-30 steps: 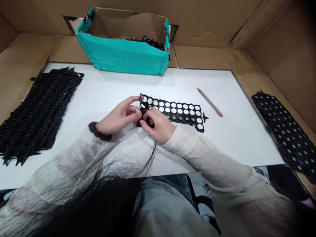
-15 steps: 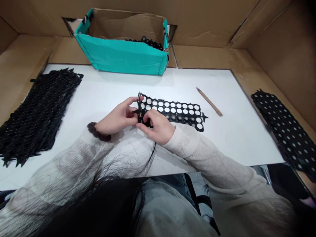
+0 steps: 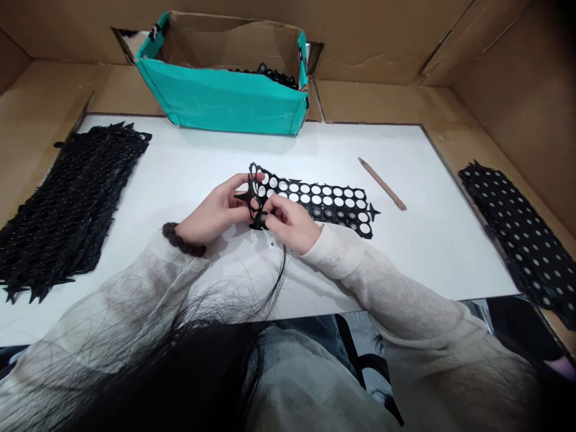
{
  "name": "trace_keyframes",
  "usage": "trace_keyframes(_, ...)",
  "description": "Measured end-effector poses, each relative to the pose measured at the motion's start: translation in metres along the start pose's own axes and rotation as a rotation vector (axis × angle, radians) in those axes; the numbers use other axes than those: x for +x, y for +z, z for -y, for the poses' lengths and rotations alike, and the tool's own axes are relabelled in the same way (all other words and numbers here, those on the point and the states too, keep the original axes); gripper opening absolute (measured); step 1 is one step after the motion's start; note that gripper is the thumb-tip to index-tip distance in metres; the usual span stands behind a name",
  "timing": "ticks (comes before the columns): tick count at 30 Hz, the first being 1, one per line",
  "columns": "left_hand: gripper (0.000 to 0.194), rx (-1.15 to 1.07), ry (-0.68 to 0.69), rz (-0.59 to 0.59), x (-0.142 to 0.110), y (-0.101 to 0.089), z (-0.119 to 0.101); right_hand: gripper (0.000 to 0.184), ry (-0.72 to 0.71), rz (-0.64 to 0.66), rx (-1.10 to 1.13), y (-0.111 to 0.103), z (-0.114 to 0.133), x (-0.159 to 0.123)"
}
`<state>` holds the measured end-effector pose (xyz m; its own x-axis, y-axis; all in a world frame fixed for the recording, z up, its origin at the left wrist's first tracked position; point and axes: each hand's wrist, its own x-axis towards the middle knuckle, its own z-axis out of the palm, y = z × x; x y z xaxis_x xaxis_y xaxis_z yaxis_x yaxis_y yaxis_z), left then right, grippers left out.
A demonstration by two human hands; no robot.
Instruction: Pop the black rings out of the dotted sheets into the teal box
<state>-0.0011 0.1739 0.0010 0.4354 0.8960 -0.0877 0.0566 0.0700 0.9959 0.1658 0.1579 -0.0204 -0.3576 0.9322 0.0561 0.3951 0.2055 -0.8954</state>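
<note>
A black perforated rubber strip with rows of round holes lies in the middle of the white work surface. My left hand pinches the strip's left end, which is lifted and curled up off the surface. My right hand is closed with its fingertips pinching the same end from the right, at a small black piece whose shape I cannot make out. Both hands touch each other over that end.
A teal cardboard box with black pieces inside stands at the back. A pile of black perforated strips lies at the left, another stack at the right. A thin wooden stick lies right of the strip. Cardboard walls surround the surface.
The strip's left end has been lifted and curled upward between my fingers. My right hand's fingers have shifted slightly up and left on it.
</note>
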Motion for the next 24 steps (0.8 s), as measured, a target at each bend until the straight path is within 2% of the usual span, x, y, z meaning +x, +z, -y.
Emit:
trace_keyframes(3, 0.052, -0.153, -0.015, -0.096, 0.003, 0.003, 0.001, 0.010, 0.042, -0.094, 0.093, 0.003, -0.002, 0.001)
trace_keyframes(6, 0.050, -0.177, -0.037, -0.137, 0.005, 0.004, 0.003, 0.011, 0.033, -0.187, 0.071, 0.004, -0.003, 0.000)
trace_keyframes(14, 0.042, -0.133, 0.005, -0.139, 0.007, 0.006, 0.006, 0.010, 0.081, -0.296, 0.142, 0.009, -0.006, 0.000)
trace_keyframes(24, 0.042, -0.122, 0.035, -0.123, 0.006, 0.007, 0.008, 0.005, 0.032, -0.370, 0.122, 0.017, -0.009, -0.002)
